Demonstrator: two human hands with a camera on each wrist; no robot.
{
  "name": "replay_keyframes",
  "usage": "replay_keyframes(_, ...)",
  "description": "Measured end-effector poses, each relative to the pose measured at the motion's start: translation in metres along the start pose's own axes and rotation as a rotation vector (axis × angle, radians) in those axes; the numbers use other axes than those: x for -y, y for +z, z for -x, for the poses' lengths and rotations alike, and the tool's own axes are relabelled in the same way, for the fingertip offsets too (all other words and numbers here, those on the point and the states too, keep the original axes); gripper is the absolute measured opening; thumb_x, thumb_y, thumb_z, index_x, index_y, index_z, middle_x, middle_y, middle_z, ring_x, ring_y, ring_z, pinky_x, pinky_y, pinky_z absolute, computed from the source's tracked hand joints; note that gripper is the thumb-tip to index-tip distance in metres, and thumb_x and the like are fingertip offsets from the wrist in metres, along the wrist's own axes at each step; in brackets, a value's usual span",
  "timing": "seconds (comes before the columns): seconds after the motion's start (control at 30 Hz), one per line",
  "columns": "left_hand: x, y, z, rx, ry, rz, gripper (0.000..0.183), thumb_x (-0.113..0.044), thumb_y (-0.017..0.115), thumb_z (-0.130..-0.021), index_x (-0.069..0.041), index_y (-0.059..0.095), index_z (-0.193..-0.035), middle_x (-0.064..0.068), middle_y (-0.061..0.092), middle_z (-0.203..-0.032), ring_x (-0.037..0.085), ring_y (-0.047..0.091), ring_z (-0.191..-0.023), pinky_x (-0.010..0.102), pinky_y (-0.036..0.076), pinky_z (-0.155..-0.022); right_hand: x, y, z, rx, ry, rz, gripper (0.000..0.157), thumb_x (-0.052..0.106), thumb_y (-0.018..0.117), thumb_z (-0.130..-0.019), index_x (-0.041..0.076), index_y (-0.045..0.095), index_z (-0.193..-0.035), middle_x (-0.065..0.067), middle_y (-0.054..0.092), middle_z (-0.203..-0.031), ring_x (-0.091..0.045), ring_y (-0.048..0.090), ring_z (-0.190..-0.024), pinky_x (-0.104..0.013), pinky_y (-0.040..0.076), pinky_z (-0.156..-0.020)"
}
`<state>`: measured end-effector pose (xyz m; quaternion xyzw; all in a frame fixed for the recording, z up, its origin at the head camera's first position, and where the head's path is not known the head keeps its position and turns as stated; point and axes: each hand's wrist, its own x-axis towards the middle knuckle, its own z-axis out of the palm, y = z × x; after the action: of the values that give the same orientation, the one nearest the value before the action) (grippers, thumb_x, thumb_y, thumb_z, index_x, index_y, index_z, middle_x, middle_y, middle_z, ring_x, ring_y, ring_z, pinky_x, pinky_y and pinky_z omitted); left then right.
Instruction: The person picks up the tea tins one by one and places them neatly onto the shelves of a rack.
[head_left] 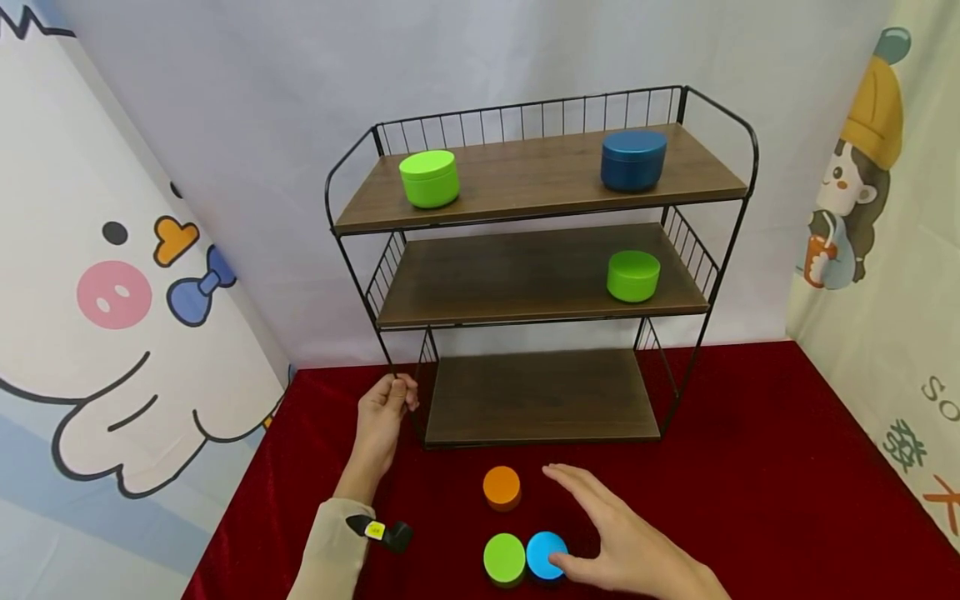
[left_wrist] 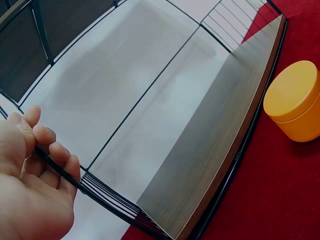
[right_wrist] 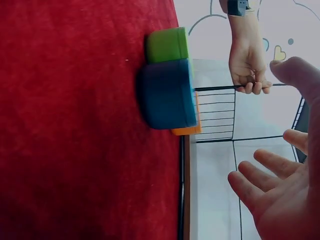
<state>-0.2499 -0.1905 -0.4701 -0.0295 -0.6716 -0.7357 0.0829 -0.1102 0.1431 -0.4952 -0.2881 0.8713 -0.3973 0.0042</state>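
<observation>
With its fingers curled round the thin black metal frame, my left hand (head_left: 387, 410) grips the left side of the three-tier shelf (head_left: 540, 400). The left wrist view shows these fingers (left_wrist: 59, 152) wrapped over the rod. My right hand (head_left: 626, 537) is held over the red cloth, fingers spread and thumb apart, holding nothing. Its thumb overlaps the edge of a light blue round tin (head_left: 545, 553) in the head view. A green round tin (head_left: 504, 558) stands directly left of the blue one. Slightly farther back, an orange round tin (head_left: 501, 487) sits before the bottom board.
On the top shelf are a green tin (head_left: 430, 179) at left and a dark blue tin (head_left: 633, 161) at right. Another green tin (head_left: 633, 277) stands at the right of the middle shelf. Red cloth (head_left: 757, 467) covers the table; printed curtains (head_left: 885, 333) hang at both sides.
</observation>
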Motion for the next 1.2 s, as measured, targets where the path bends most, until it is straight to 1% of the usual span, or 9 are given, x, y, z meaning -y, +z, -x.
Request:
replay_keyframes(0.07, 0.000, 0.000, 0.000, 0.001, 0.002, 0.002, 0.029, -0.017, 0.044, -0.110, 0.009, 0.056, -0.106, 0.001, 0.053, -0.078, 0.016, 0.052, -0.078, 0.027, 0.049, -0.080, -0.001, 0.001, 0.002, 0.015, 0.026, -0.004, 0.088, 0.041, 0.082, -0.089, 0.034, 0.030, -0.160, 0.006, 0.039, -0.161, -0.024, 0.050, -0.140, -0.048, 0.053, -0.106)
replay_keyframes(0.13, 0.000, 0.000, 0.000, 0.000, 0.004, 0.003, 0.028, -0.017, 0.044, -0.110, 0.008, 0.056, -0.105, 0.001, 0.053, -0.078, 0.016, 0.053, -0.078, 0.027, 0.049, -0.080, -0.002, 0.002, 0.003, 0.029, 0.045, -0.008, 0.087, 0.040, 0.082, -0.089, 0.031, 0.032, -0.160, 0.007, 0.038, -0.161, -0.021, 0.048, -0.142, -0.046, 0.052, -0.107)
replay_keyframes(0.23, 0.000, 0.000, 0.000, 0.000, 0.008, 0.005, 0.028, -0.017, 0.044, -0.110, 0.006, 0.057, -0.104, 0.001, 0.053, -0.078, 0.015, 0.053, -0.077, 0.027, 0.049, -0.079, -0.004, 0.005, 0.006, 0.053, 0.047, -0.024, 0.085, 0.042, 0.080, -0.090, 0.030, 0.033, -0.160, 0.007, 0.038, -0.162, -0.020, 0.048, -0.141, -0.045, 0.052, -0.108)
replay_keyframes(0.3, 0.000, 0.000, 0.001, -0.002, 0.008, 0.005, 0.027, -0.017, 0.044, -0.110, 0.006, 0.057, -0.103, 0.001, 0.054, -0.077, 0.015, 0.053, -0.077, 0.028, 0.050, -0.080, -0.005, 0.007, 0.008, 0.073, 0.051, -0.045, 0.084, 0.042, 0.079, -0.091, 0.029, 0.033, -0.160, 0.005, 0.038, -0.162, -0.021, 0.048, -0.141, -0.045, 0.051, -0.108)
replay_keyframes(0.4, 0.000, 0.000, 0.001, -0.001, 0.009, 0.004, 0.027, -0.017, 0.044, -0.110, 0.005, 0.057, -0.103, 0.001, 0.054, -0.078, 0.016, 0.053, -0.078, 0.029, 0.050, -0.081, -0.008, 0.010, 0.010, 0.096, 0.057, -0.068, 0.082, 0.044, 0.078, -0.092, 0.032, 0.032, -0.159, 0.004, 0.038, -0.162, -0.022, 0.048, -0.141, -0.044, 0.051, -0.108)
replay_keyframes(0.57, 0.000, -0.001, 0.001, -0.001, 0.006, 0.008, 0.025, -0.016, 0.044, -0.110, 0.003, 0.058, -0.102, 0.001, 0.053, -0.078, 0.016, 0.052, -0.078, 0.024, 0.049, -0.078, -0.012, 0.014, 0.011, 0.132, 0.053, -0.101, 0.080, 0.041, 0.077, -0.093, 0.025, 0.035, -0.159, 0.000, 0.039, -0.162, -0.027, 0.047, -0.141, -0.042, 0.050, -0.109)
replay_keyframes(0.77, 0.000, -0.001, 0.001, 0.000, 0.003, 0.003, 0.025, -0.017, 0.044, -0.110, 0.002, 0.058, -0.102, 0.001, 0.053, -0.078, 0.015, 0.052, -0.078, 0.024, 0.048, -0.079, -0.016, 0.016, 0.011, 0.209, 0.072, -0.157, 0.076, 0.037, 0.075, -0.095, 0.020, 0.037, -0.159, -0.007, 0.037, -0.163, -0.035, 0.044, -0.143, -0.041, 0.048, -0.112)
replay_keyframes(0.93, 0.000, -0.001, 0.001, -0.003, 0.000, 0.008, 0.025, -0.017, 0.044, -0.110, 0.001, 0.059, -0.101, 0.000, 0.053, -0.078, 0.015, 0.053, -0.078, 0.024, 0.049, -0.078, -0.017, 0.018, 0.012, 0.232, 0.074, -0.161, 0.075, 0.035, 0.075, -0.095, 0.021, 0.038, -0.158, -0.007, 0.037, -0.164, -0.036, 0.044, -0.143, -0.039, 0.047, -0.112)
replay_keyframes(1.2, 0.000, 0.000, 0.000, -0.002, 0.002, 0.020, 0.025, -0.018, 0.045, -0.110, 0.002, 0.059, -0.101, 0.001, 0.053, -0.077, 0.015, 0.052, -0.077, 0.025, 0.048, -0.079, -0.022, 0.022, 0.013, 0.256, 0.083, -0.163, 0.075, 0.032, 0.075, -0.095, 0.023, 0.037, -0.159, -0.008, 0.037, -0.163, -0.037, 0.044, -0.143, -0.044, 0.047, -0.112)
